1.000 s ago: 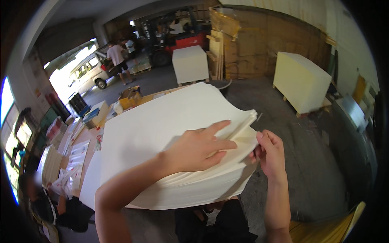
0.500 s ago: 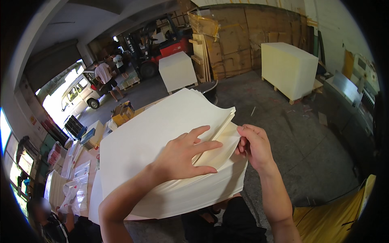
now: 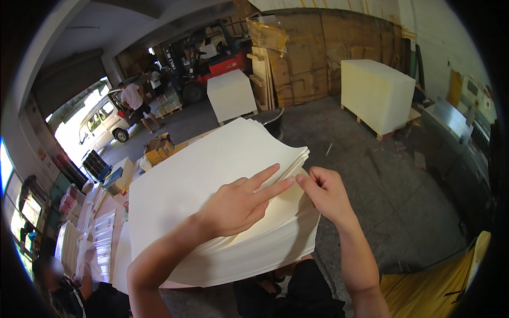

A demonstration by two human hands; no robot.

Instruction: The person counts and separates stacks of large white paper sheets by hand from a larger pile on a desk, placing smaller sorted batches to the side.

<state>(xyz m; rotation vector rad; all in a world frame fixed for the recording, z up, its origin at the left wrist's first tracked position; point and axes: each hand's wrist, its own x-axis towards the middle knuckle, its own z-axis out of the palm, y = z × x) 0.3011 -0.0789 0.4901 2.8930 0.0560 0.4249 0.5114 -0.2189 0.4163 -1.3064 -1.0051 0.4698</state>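
A thick stack of large white paper sheets point(image 3: 191, 175) lies in front of me, its right part split into layers. Over the upper sheets rests my left hand point(image 3: 241, 204), open, two fingers stretched toward the raised edge and the other fingers bent. At the stack's right corner my right hand point(image 3: 324, 192) is closed in a pinch on the corner of the lower sheets, thumb close to my left fingertips. The lifted upper sheets curl up at their corner just beyond it. How many sheets are pinched is hidden.
Two pallets of white paper, one point(image 3: 231, 95) ahead and one point(image 3: 377, 95) at right, stand on the floor. A red forklift point(image 3: 222, 64), a van point(image 3: 106, 121) and people are farther off. Another person point(image 3: 69, 286) sits lower left beside plastic-wrapped packs point(image 3: 104, 244). Yellow cloth point(image 3: 440, 286) lies lower right.
My right hand has moved slightly left and closed into a tighter pinch at the sheet corner. My left thumb has tucked in, while its two long fingers reach a little farther right.
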